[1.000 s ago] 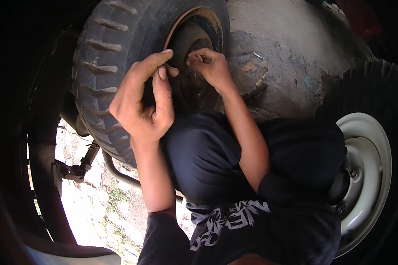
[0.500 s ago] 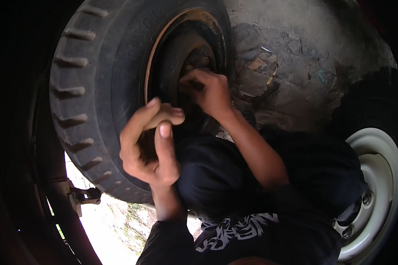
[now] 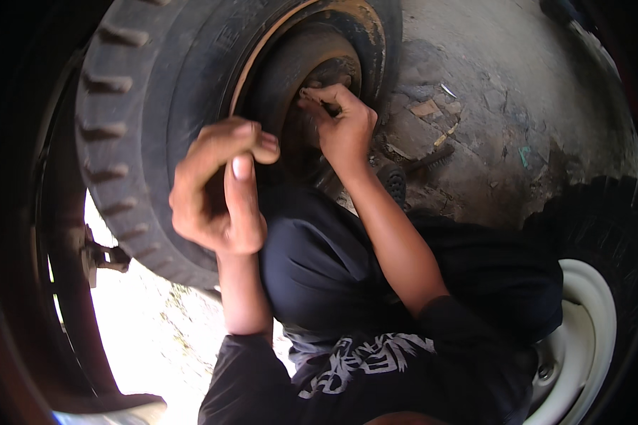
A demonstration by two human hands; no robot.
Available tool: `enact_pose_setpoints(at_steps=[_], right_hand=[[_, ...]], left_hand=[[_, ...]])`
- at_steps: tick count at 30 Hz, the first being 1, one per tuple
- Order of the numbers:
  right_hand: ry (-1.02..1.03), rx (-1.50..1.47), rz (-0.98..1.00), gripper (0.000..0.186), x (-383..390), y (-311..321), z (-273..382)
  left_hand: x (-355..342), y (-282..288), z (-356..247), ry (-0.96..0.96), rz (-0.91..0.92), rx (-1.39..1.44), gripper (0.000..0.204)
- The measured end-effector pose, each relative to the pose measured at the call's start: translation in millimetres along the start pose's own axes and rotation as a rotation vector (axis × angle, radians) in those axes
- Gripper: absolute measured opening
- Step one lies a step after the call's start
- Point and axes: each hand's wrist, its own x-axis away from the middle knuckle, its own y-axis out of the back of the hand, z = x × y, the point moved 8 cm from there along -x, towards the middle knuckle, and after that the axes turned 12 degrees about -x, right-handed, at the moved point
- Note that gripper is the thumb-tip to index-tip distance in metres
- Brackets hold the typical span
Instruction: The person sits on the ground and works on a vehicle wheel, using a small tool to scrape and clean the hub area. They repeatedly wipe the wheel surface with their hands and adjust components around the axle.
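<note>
A big black tyre with a chunky tread stands in front of me, around a rusty orange rim with a dark, worn hub inside. My right hand is at the mouth of the hub. Its thumb and index finger are closed in a pinch, and a small round piece shows at the fingertips, too tiny to name. Closer to me, my left hand is raised beside the rim, fingers curled and thumb against them. Whatever those fingers may hold is hidden.
A white wheel rim in a dark tyre lies at my right. Debris and flat fragments litter the dirty concrete floor. My bent knee is close below the hub. A dark metal bracket juts out at the left.
My view has shifted, so the wheel sits a little higher and the floor shows more. My left hand stays curled, slightly further left in the picture; my right hand remains pinched at the hub.
</note>
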Motion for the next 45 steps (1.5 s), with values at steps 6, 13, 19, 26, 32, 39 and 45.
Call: enact_pose_setpoints(at_steps=[6, 13, 19, 26, 32, 39, 45], right_hand=[[0.089, -0.008, 0.131, 0.016, 17, -11, 9], [-0.087, -0.110, -0.037, 0.018, 8, -5, 4], [-0.193, -0.201, -0.064, 0.017, 4, -1, -16], [-0.140, -0.069, 0.095, 0.016, 11, -12, 1], [-0.076, -0.069, 0.058, 0.015, 10, -12, -5], [-0.171, -0.208, -0.058, 0.016, 5, -8, -24], [-0.017, -0.058, 0.285, 0.015, 15, -15, 11]], left_hand=[[-9, 5, 0, 0.150, 0.087, -0.046, 0.019], [-43, -30, -10, 0.140, 0.536, -0.331, 0.018], [-106, -44, -38, -0.222, 0.699, -0.538, 0.018], [-149, -46, -3, -0.188, 0.619, -0.570, 0.021], [-133, -67, 6, -0.173, 0.775, -0.574, 0.022], [-135, -65, 0, -0.067, 0.731, -0.460, 0.021], [-132, -54, 2, -0.025, 0.709, -0.435, 0.021]])
